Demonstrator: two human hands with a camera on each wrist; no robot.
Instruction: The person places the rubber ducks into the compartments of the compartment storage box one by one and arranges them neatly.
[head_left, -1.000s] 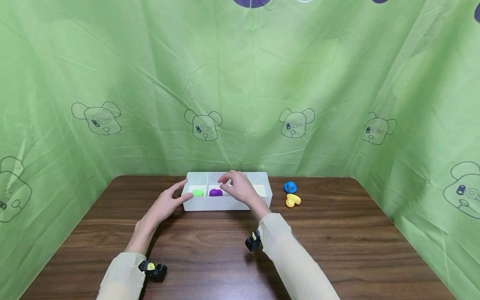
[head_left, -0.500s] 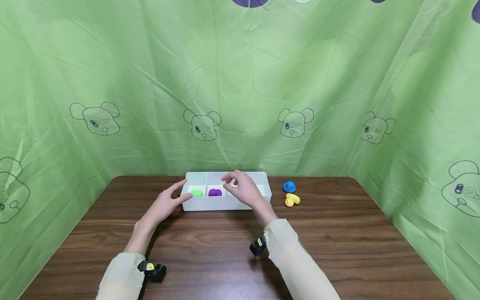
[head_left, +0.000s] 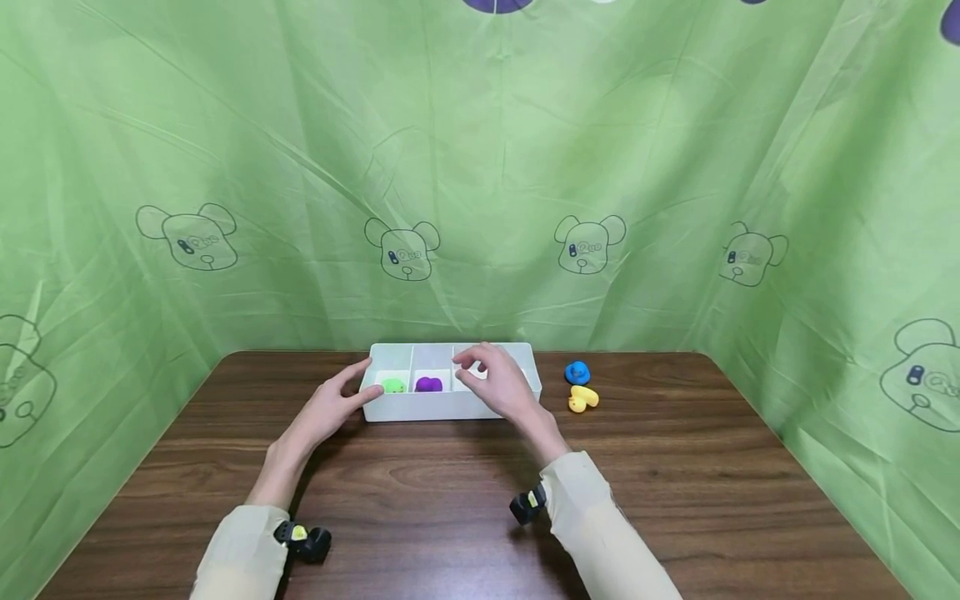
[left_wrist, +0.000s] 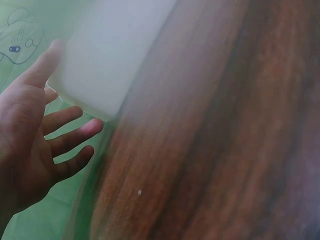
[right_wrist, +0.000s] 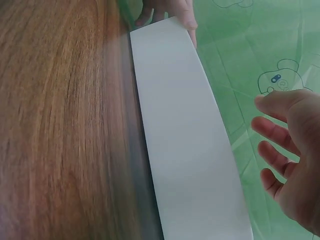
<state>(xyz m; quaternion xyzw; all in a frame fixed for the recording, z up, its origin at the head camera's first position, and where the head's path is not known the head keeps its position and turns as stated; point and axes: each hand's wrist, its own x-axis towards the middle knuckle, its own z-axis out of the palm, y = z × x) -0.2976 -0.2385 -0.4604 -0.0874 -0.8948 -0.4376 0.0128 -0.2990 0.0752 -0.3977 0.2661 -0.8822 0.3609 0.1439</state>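
Note:
A white divided box (head_left: pixel 442 407) stands near the table's far edge. My left hand (head_left: pixel 330 408) is at its left end, thumb over the front rim and fingers spread along the side; the left wrist view shows these fingers fairly straight. In the leftmost compartment lies a small green toy (head_left: pixel 393 386), and in the one beside it a purple toy (head_left: pixel 429 384). My right hand (head_left: pixel 498 382) hovers over the right half of the box, fingers loosely bent and holding nothing; it hides part of the compartments below. The right wrist view shows its fingers apart from the box.
Right of the box, a blue rubber duck (head_left: pixel 577 372) and a yellow rubber duck (head_left: pixel 582 398) lie close together on the brown wooden table (head_left: pixel 420 500). A green curtain (head_left: pixel 495 167) with bear-face prints hangs behind and at both sides.
My right hand has moved right, from above the purple toy's compartment to the right half of the box, its fingers spreading slightly. The left hand keeps its place at the box's left end.

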